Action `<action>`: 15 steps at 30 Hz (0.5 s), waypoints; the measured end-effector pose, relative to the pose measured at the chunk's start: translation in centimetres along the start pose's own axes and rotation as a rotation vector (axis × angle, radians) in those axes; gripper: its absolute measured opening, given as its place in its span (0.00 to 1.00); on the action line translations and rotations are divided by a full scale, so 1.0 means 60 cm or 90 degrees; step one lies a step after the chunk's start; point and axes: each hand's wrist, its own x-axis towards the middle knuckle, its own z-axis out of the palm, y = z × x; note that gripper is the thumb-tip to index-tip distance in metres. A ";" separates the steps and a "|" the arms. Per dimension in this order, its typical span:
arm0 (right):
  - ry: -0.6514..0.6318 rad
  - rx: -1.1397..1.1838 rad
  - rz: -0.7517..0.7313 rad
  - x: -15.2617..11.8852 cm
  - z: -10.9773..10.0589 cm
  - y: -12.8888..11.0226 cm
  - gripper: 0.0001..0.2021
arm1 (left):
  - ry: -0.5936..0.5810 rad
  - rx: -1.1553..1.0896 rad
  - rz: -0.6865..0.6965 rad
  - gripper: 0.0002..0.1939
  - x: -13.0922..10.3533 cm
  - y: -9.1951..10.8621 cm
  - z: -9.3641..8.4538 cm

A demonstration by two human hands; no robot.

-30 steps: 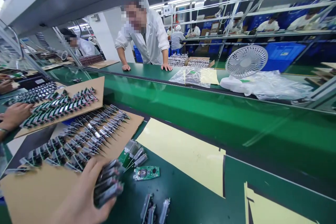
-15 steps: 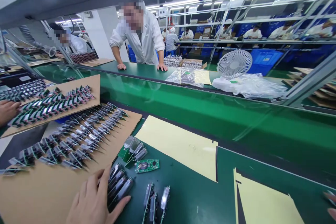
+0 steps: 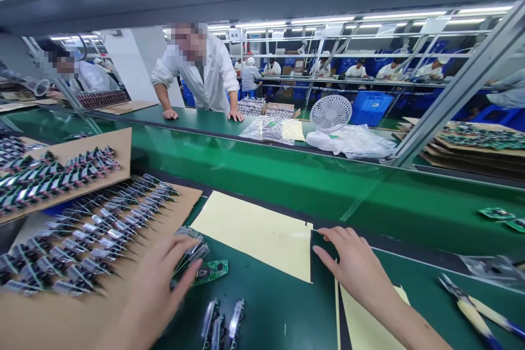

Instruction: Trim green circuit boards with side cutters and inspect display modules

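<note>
On the green table point(image 3: 262, 311), the left hand point(image 3: 153, 276) curves at small circuit boards point(image 3: 199, 250), its grip unclear, and the right hand point(image 3: 355, 262) opens its fingers beside the yellow sheet point(image 3: 254, 235).

Both hands point(image 3: 153, 279) point(image 3: 351, 256) seemingly half-open

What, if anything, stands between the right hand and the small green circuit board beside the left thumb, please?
Nothing upright is visible between the right hand and the circuit board, only part of the flat yellow sheet. At the board's far end, the left hand's thumb overlaps it in view.
</note>
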 end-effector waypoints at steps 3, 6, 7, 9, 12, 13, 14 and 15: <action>-0.013 0.003 0.029 0.015 0.011 -0.003 0.07 | -0.051 0.037 -0.032 0.16 0.044 -0.029 0.001; -0.028 0.007 0.043 0.027 0.017 -0.013 0.05 | -0.069 0.039 -0.004 0.14 0.071 -0.017 0.009; -0.030 0.008 0.046 0.031 0.019 -0.016 0.06 | -0.072 0.035 0.008 0.14 0.072 -0.005 0.011; -0.030 0.014 0.055 0.037 0.022 -0.020 0.06 | -0.077 0.026 0.028 0.14 0.062 0.025 0.013; -0.023 0.031 0.055 0.035 0.018 -0.026 0.06 | -0.069 0.023 0.060 0.16 0.019 0.070 0.013; -0.024 0.044 0.038 0.030 0.014 -0.029 0.04 | -0.053 0.036 0.069 0.18 0.002 0.082 0.013; -0.031 0.064 0.007 0.023 0.007 -0.034 0.03 | -0.036 0.061 0.073 0.21 -0.016 0.093 0.014; -0.045 0.089 -0.042 0.014 0.000 -0.040 0.03 | -0.019 0.097 0.070 0.25 -0.032 0.103 0.016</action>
